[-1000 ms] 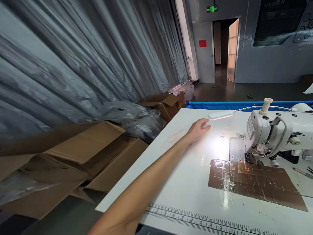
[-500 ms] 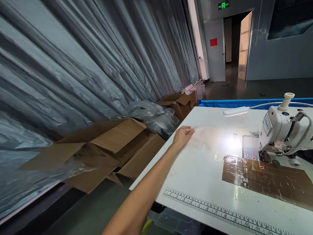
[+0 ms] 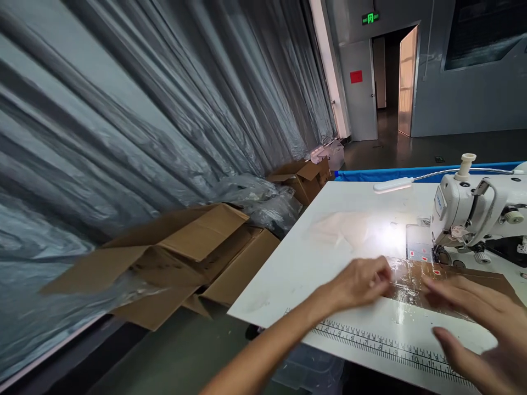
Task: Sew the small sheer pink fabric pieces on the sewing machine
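My left hand [image 3: 362, 282] is over the white sewing table [image 3: 288, 269], at the left end of a brown taped sheet [image 3: 411, 277]. Its fingers are bent and smeared by motion, so I cannot tell whether they are closed on anything. At the lower right, my right hand [image 3: 481, 323] is open above the same sheet, thumb spread from the fingers. No object shows in it. Just beyond both hands stands a white sewing machine [image 3: 457, 208]. Small red arrow marks lie on its metal plate [image 3: 418, 241] and on the sheet.
A printed ruler [image 3: 379, 348] runs along the table's front edge. A white lamp [image 3: 393, 185] on a bendy neck reaches over the back. Open cardboard boxes [image 3: 206, 236] and clear plastic bags [image 3: 259, 197] sit left of the table, beside a silver curtain [image 3: 144, 99].
My left hand has moved right and nearer from the table's left edge to the brown sheet. My right hand has come into view at the lower right. The view has shifted slightly.
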The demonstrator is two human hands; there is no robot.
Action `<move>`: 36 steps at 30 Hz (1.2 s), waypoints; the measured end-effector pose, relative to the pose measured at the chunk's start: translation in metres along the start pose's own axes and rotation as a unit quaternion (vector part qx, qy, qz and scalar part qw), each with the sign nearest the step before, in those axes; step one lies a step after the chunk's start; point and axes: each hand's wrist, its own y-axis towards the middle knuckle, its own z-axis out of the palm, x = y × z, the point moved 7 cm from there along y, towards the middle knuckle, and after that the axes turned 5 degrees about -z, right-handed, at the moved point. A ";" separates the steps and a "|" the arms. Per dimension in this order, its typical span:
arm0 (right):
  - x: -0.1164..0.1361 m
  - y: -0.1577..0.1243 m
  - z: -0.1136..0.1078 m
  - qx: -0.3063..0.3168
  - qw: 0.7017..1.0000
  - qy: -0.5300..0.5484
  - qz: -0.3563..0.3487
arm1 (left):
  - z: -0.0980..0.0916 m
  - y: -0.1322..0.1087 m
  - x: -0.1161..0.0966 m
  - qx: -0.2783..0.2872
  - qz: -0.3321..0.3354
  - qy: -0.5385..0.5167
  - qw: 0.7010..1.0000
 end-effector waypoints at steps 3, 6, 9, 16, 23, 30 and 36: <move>-0.004 0.005 0.015 0.085 0.996 0.018 -0.032 | 0.027 -0.007 -0.053 0.080 0.089 -0.109 0.987; -0.022 -0.016 0.023 0.152 0.984 0.074 0.052 | 0.025 -0.003 -0.076 0.074 0.080 -0.184 0.977; -0.043 -0.041 0.022 0.182 0.946 0.175 0.203 | 0.011 0.009 -0.067 0.026 0.010 -0.221 0.975; -0.092 -0.042 0.010 0.158 0.820 0.354 0.421 | 0.014 0.041 -0.013 -0.011 -0.070 -0.112 0.991; -0.136 -0.029 -0.010 0.077 0.899 0.040 0.428 | 0.028 0.052 0.018 -0.046 -0.118 0.036 0.991; -0.121 -0.020 -0.016 0.158 0.907 -0.050 0.386 | 0.016 0.044 0.007 -0.157 -0.028 0.121 0.980; -0.110 -0.018 0.017 0.107 0.868 0.183 0.449 | 0.029 0.042 0.009 -0.043 -0.140 -0.196 0.970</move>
